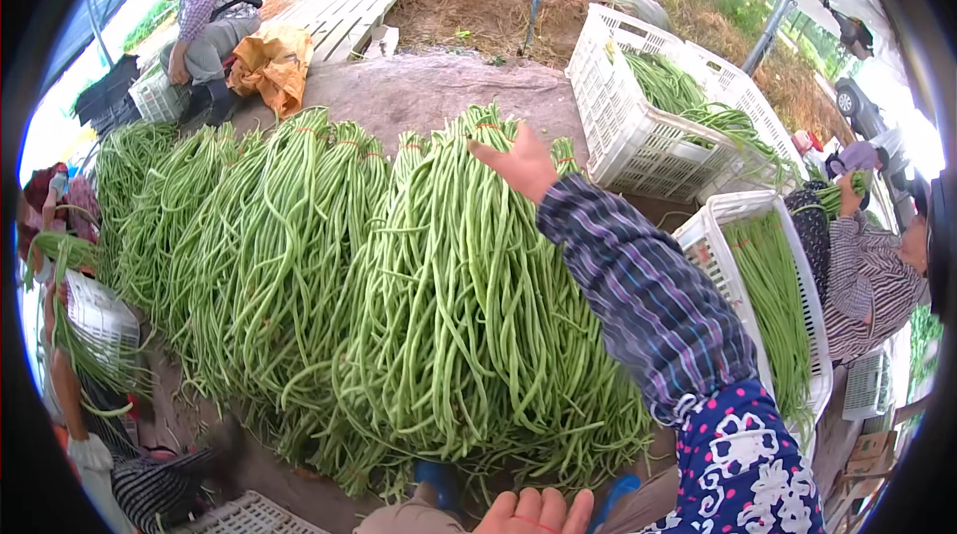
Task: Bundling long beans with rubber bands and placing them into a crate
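My right hand (523, 164), in a plaid sleeve, reaches over the tied top of a big bundle of long green beans (456, 265). Its thumb and fingers are spread. Whether the fingertips touch the beans is unclear. A red band (487, 126) circles the bundle's top just beyond the thumb. At the bottom edge, partly cut off, my left hand (538, 511) lies near my knees with a thin red band across its fingers. More banded bundles of long beans (291, 235) lie side by side to the left, their loose ends hanging toward me.
White plastic crates (650, 152) with beans stand at the far right; another crate (695, 250) of beans sits nearer. One person (213, 18) sits at the far left by an orange sack (273, 66). Other people work at the left and right (875, 287). An upturned crate (250, 515) lies bottom left.
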A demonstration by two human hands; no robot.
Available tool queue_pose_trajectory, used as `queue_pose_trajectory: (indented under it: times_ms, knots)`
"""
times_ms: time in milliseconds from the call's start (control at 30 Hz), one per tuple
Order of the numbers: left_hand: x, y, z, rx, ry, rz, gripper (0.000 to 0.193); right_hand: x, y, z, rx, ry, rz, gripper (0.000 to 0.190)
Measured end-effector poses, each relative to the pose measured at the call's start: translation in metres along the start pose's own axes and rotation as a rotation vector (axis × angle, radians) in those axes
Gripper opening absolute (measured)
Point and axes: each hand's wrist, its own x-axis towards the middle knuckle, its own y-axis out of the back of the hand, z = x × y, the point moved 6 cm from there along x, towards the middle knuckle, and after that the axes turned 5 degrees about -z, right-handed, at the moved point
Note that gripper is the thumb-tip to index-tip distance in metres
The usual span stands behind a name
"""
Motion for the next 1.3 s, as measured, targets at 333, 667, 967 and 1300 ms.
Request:
queue_pose_trajectory:
  times_ms: [333,667,967,1300]
  knots:
    - [0.0,0.01,-0.03,-0.042,0.094,0.002,0.037,0.047,-0.03,0.037,-0.069,-0.423,-0.311,0.078]
    - [-0.03,0.016,0.012,0.069,0.012,0.054,0.039,-0.065,0.032,0.078,0.595,-0.131,0.013,0.062]
    - [-0.049,-0.005,0.067,0.055,-0.098,0.187,0.048,-0.282,0.161,-0.014,1.284,0.18,0.063,0.054]
    - [-0.054,0.023,0.053,-0.676,-0.113,0.995,0.063,-0.464,0.279,-0.183,1.467,0.938,-0.431,0.072]
